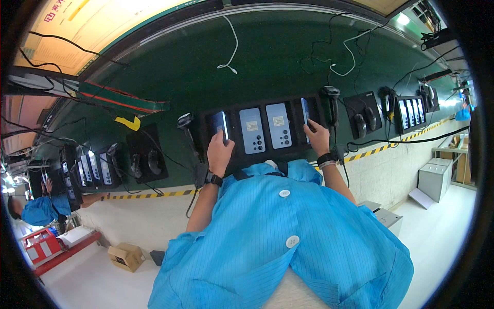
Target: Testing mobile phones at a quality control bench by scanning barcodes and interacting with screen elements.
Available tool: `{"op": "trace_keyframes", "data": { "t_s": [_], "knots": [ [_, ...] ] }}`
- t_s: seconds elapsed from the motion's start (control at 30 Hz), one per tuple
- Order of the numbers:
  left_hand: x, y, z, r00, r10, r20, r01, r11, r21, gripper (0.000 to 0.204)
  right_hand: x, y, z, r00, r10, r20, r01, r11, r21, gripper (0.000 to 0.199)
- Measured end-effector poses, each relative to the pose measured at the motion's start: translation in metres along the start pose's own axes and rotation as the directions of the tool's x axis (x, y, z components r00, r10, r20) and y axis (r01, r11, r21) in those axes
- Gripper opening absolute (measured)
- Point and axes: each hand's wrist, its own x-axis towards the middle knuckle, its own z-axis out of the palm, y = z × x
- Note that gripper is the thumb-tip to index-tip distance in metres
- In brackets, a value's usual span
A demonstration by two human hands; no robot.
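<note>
A black tray (234, 122) lies in front of me on the green bench, with several phones in it. Two pale blue phones, the left-middle one (251, 135) and the right-middle one (279, 126), rest back side up, each bearing a small label and camera lenses. At the tray's left end, my left hand (219, 154) grips a tilted phone (221, 125) between thumb and fingers. My right hand (318, 138) pinches another tilted phone (305, 111) by its edge at the right end. Both of these stand at a steep angle.
Handheld scanners flank the tray, a left one (186, 123) and a right one (331, 96). Computer mice lie on black pads beyond them. More phones sit in a right tray (399, 114) and toward the left. A white cable (235, 46) trails behind. A co-worker (46, 208) sits far left.
</note>
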Motion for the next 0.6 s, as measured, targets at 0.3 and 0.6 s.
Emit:
{"op": "trace_keyframes", "data": {
  "t_s": [0.3, 0.6],
  "knots": [
    [0.000, 0.021, 0.022, 0.988, -0.085, 0.128, 0.051, 0.967, 0.250, 0.045, -0.011, -0.012, 0.028, 0.987, -0.157, 0.030, 0.160, 0.970, -0.185, 0.036],
    [-0.011, 0.005, 0.028, 0.975, -0.205, 0.089, 0.190, 0.970, 0.154, 0.058, -0.016, -0.005, 0.033, 0.997, -0.074, 0.005, 0.074, 0.993, -0.094, 0.050]
  ]
}}
